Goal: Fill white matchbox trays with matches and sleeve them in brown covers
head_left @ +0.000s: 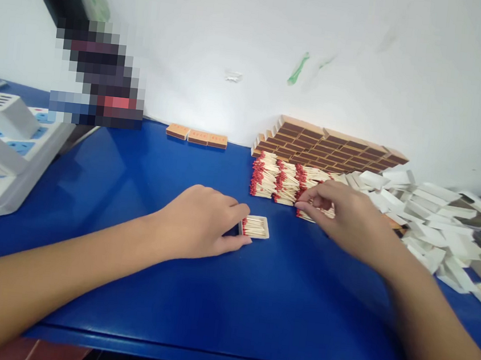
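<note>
A small white matchbox tray [265, 228] lies flat on the blue table, filled with red-headed matches [254, 227]. My left hand [205, 222] is closed on the tray's left end, thumb on the near side and fingers on the far side. Beyond it, several stacks of loose matches [265, 176] stand in a row, red heads to the left. At the rightmost stack my right hand [340, 210] pinches thumb and forefinger together by the match heads. Its fingers seem to hold matches there, though they partly hide them.
Closed brown matchboxes [330, 146] form a stepped stack against the white wall. A few more matchboxes [200, 137] lie to their left. White trays [438, 218] are heaped at the right. A white-and-blue fixture [24, 151] stands at the left. The table's front edge [222, 357] is near me.
</note>
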Motion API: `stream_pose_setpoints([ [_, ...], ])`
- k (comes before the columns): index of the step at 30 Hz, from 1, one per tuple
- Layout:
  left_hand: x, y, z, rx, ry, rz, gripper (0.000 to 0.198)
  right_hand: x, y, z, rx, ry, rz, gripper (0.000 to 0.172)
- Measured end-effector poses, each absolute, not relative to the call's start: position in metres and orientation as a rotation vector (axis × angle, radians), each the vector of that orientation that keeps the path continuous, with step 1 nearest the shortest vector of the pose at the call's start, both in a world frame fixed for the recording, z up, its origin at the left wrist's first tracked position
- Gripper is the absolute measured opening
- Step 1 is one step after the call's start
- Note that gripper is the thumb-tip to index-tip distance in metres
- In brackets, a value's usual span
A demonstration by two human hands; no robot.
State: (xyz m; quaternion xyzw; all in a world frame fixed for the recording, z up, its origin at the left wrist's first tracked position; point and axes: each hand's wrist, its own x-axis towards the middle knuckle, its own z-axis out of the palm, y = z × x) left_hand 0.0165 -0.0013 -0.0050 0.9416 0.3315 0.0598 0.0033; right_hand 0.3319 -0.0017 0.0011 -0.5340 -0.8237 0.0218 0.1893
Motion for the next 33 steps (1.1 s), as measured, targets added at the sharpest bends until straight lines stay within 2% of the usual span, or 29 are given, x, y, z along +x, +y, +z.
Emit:
stream_pose_setpoints([
  [4,0.017,-0.002,-0.005,2.948,1.037,0.168,0.036,0.350,-0.006,0.016,-1.673,-2.296,0.270,0.043],
  [7,0.017,-0.002,-0.005,2.945,1.036,0.158,0.035,0.354,-0.007,0.019,-1.724,-2.344,0.479,0.048],
  [10,0.017,-0.002,-0.005,2.950,1.042,0.165,0.035,0.351,-0.006,0.016,-1.761,-2.374,0.524,0.051],
  [33,0.016,-0.003,-0.004,2.966,1.026,0.153,0.036,0.353,-0.005,0.012,-1.705,-2.432,0.449,0.033],
])
